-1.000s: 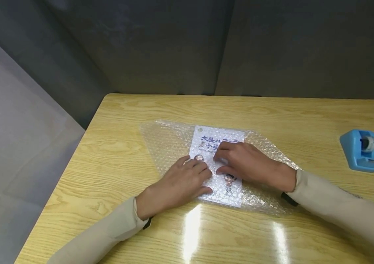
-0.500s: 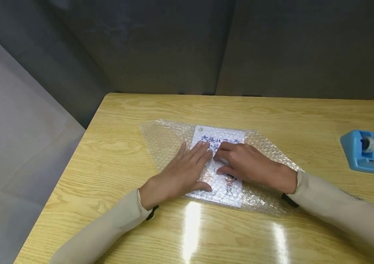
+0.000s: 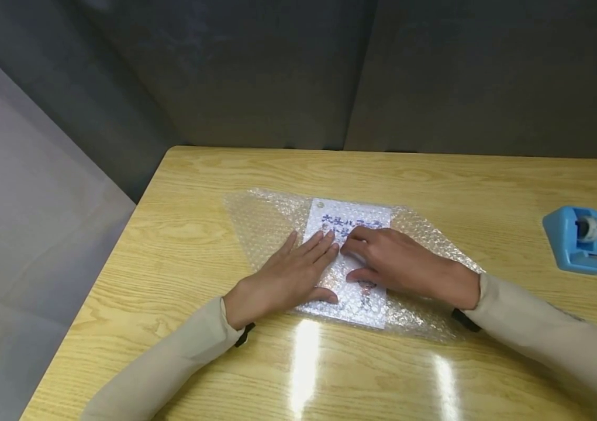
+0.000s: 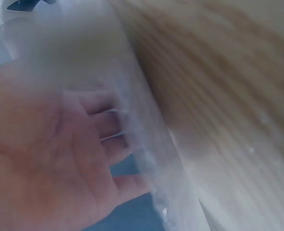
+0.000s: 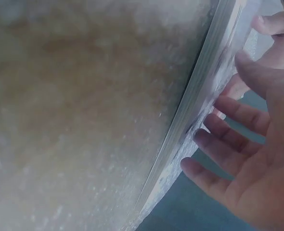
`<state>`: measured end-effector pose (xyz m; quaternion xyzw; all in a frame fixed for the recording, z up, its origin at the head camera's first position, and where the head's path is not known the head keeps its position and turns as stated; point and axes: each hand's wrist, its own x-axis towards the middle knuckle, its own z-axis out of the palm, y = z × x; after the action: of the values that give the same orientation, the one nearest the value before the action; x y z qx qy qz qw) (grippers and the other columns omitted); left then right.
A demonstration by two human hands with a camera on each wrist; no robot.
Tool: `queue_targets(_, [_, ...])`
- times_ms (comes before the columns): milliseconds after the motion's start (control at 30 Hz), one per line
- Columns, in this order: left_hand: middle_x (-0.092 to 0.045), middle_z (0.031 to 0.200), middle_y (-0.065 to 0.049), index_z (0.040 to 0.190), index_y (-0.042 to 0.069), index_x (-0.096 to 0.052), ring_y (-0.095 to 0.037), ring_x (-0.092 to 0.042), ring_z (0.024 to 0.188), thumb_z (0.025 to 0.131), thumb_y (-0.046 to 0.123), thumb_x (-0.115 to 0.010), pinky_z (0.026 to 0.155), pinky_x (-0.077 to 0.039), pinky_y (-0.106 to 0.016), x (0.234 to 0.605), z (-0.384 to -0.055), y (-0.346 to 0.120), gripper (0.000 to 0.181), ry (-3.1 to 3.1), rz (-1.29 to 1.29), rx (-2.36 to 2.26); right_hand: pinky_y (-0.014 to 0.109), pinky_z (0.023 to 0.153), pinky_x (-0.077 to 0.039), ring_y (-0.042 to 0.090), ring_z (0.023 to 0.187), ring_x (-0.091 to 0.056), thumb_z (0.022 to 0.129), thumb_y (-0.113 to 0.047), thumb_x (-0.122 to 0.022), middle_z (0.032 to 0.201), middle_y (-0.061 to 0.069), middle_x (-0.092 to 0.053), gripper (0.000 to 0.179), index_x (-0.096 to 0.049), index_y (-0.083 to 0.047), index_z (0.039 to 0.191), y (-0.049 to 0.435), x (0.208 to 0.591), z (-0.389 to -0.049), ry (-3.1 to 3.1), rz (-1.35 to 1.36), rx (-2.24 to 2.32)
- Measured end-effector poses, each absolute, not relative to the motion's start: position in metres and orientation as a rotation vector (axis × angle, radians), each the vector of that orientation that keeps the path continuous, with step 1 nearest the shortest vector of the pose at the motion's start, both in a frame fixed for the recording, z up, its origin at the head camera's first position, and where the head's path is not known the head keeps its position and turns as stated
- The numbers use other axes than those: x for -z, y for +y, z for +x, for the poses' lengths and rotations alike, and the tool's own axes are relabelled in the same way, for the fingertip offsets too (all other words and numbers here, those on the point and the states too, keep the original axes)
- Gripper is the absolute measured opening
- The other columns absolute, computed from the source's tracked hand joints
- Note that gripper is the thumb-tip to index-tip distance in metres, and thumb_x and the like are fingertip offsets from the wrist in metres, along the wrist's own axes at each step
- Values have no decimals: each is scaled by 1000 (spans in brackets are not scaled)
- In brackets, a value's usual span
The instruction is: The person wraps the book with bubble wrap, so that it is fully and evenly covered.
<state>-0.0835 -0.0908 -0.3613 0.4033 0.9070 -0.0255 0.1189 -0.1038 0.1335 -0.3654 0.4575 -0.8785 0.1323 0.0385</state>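
1. A white rectangular book (image 3: 355, 299) with dark printed characters lies under clear, pebbly bubble wrap (image 3: 264, 225), which flares to either side, on a glossy yellow wood-grain table (image 3: 172, 257).
2. Left hand (image 3: 287, 278): fingers straight, laid on the wrap.
3. Right hand (image 3: 398, 257): fingers loosely bent over the wrap.
4. Both hands hide part of the cover.
5. A blue wedge-shaped tape dispenser (image 3: 566, 237) stands well apart, rightward.

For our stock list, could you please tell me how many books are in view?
1: the white, rectangular paper book lies under clear plastic bubble wrap, beneath the left hand and right hand. Another could be hidden underneath.
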Motion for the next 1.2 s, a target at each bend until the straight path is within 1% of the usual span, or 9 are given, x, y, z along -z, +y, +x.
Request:
queue_targets(100, [-4,157,-9,152,9,-15,-24,-5,144,91,64,-34,112,-7,-54,362,-84,-91,85,2649,1180,73,37,80,-52,22,94,-60,83,-35,-73,110,9,-58,48,-61,-2,115,135,366,-100,-2712,1414,-417])
queue_targets(200, [-4,157,-9,152,9,-14,-24,-4,144,91,64,-34,112,-7,-54,362,-84,-92,84,2645,1179,67,44,95,-45,30,113,-53,87,-37,-67,126,16,-51,57,-52,0,127,136,368,-95,-2743,1411,-385])
queue_targets(300, [-3,157,-9,152,9,-14,-24,-4,144,92,64,-34,112,-7,-54,362,-84,-92,84,2639,1172,61,53,107,-29,38,132,-35,92,-43,-59,145,21,-36,69,-39,1,141,137,370,-90,-2824,1380,-309])
queue_targets(333, [-3,157,-9,152,9,-14,-24,-4,144,92,64,-34,112,-7,-54,362,-84,-92,84,2638,1170,58,55,108,-24,40,136,-28,93,-45,-56,149,22,-29,72,-34,1,144,138,371,-89,-2857,1373,-272])
queue_targets(367, [-3,157,-9,152,9,-14,-24,-4,144,92,64,-34,112,-8,-54,362,-84,-92,84,2637,1166,56,56,109,-21,40,138,-24,94,-47,-53,151,22,-25,74,-30,1,146,139,371,-88,-2886,1365,-242])
queue_targets(433, [-3,157,-8,152,10,-14,-23,-3,144,92,64,-35,112,-8,-54,362,-84,-91,83,2635,1160,51,55,110,-19,39,139,-19,95,-49,-48,153,21,-20,76,-26,1,148,139,372,-87,-2935,1359,-204])
queue_targets(600, [-3,157,-8,152,10,-14,-23,-3,144,92,64,-35,112,-7,-55,362,-84,-91,83,2633,1154,39,52,111,-20,37,140,-17,96,-49,-46,154,20,-16,76,-24,1,148,141,372,-87,-2964,1367,-203])
queue_targets(1000, [-3,158,-7,152,12,-13,-22,-2,144,91,65,-35,113,-10,-52,362,-87,-94,84,2619,1165,13,52,111,-20,37,140,-18,96,-49,-47,154,20,-17,76,-25,1,148,141,373,-88,-2958,1370,-255])
queue_targets(1200, [-4,158,-7,153,12,-12,-20,-3,144,93,62,-35,113,-11,-50,362,-90,-100,81,2598,1200,-109,52,111,-20,37,140,-18,96,-50,-47,154,21,-17,76,-26,1,148,142,373,-88,-2964,1362,-246])
